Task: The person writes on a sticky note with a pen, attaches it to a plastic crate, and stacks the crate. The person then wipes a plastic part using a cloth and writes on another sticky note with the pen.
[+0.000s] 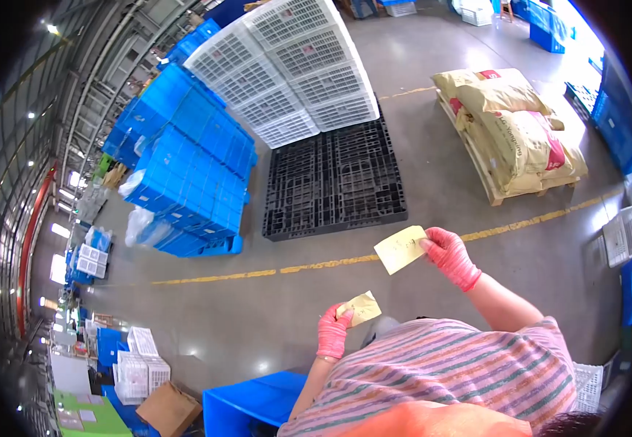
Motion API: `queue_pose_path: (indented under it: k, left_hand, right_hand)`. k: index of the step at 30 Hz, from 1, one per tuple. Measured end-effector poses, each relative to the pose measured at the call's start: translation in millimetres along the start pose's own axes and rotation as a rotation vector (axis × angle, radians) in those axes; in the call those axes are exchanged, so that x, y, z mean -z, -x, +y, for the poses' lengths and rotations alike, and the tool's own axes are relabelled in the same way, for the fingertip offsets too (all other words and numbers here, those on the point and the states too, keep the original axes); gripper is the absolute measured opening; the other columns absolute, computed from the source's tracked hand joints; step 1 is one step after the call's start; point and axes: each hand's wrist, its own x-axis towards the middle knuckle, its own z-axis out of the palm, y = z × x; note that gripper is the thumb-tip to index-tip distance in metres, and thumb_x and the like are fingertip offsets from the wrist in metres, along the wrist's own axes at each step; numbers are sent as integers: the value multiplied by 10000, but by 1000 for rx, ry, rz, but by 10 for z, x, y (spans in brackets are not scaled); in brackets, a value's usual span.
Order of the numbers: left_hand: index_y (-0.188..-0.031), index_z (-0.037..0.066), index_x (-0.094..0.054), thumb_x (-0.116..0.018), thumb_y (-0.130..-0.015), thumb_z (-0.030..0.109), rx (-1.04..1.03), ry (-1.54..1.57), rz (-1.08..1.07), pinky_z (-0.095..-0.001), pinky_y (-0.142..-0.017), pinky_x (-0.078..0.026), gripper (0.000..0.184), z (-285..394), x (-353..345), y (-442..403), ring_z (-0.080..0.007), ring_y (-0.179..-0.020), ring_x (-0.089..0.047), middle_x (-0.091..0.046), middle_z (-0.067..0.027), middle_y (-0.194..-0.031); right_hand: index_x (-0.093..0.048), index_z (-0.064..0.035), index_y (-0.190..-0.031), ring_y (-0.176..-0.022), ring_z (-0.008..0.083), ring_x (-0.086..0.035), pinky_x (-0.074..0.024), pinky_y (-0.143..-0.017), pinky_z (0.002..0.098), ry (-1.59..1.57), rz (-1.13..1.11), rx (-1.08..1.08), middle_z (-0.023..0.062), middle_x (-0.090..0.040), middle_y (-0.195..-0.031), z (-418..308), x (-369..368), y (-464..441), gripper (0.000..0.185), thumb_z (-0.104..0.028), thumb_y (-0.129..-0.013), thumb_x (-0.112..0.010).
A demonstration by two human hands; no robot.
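My left hand (pixel 333 332), in a pink glove, is closed on a small yellow paper slip (pixel 360 309) that looks creased. In my right hand (pixel 449 257), also gloved in pink, I pinch a larger yellow paper note (pixel 400 249) by its right edge. Dark handwriting shows on the larger note, too small to read. Both papers are held up over the grey floor, apart from each other, with the right one farther forward.
Ahead lies a black plastic pallet (pixel 334 178) with stacked white crates (pixel 294 69) at its far end. Blue crates (pixel 192 167) are stacked to the left. Filled sacks (pixel 512 131) rest on a wooden pallet (pixel 502 195) at right. A blue bin (pixel 258 393) and a cardboard box (pixel 169 409) are near me.
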Motion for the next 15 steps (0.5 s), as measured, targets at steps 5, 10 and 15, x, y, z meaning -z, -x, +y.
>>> queue_pose_path:
  k: [5, 10, 15]
  left_hand:
    - [-1078, 68, -679, -689, -882, 136, 113, 7, -111, -249, -671, -499, 207, -140, -329, -950, -80, -777, -587, -675, 0, -908]
    - [-1068, 72, -692, -690, -877, 125, 110, -50, -263, -245, -656, -493, 198, 56, -870, -2206, -71, -756, -572, -666, 15, -890]
    - [-1038, 58, -694, -681, -873, 79, 70, -41, -384, -223, -725, -488, 167, 800, -1639, -3670, -58, -779, -568, -664, 26, -882]
  right_hand:
    - [-651, 6, -1014, -760, 60, -547, -478, -699, 223, 49, 141, 97, -11, -638, -856, 102, 439, -696, 142, -60, -888, -658]
    - [-650, 4, -944, -692, 62, -518, -444, -626, 223, 148, 357, 111, -19, -597, -774, -113, 1039, -1526, 97, -49, -863, -660]
    - [-578, -47, -847, -577, 45, -424, -356, -515, 215, 152, 576, 145, -48, -468, -675, -474, 1505, -2400, 74, -80, -850, -644]
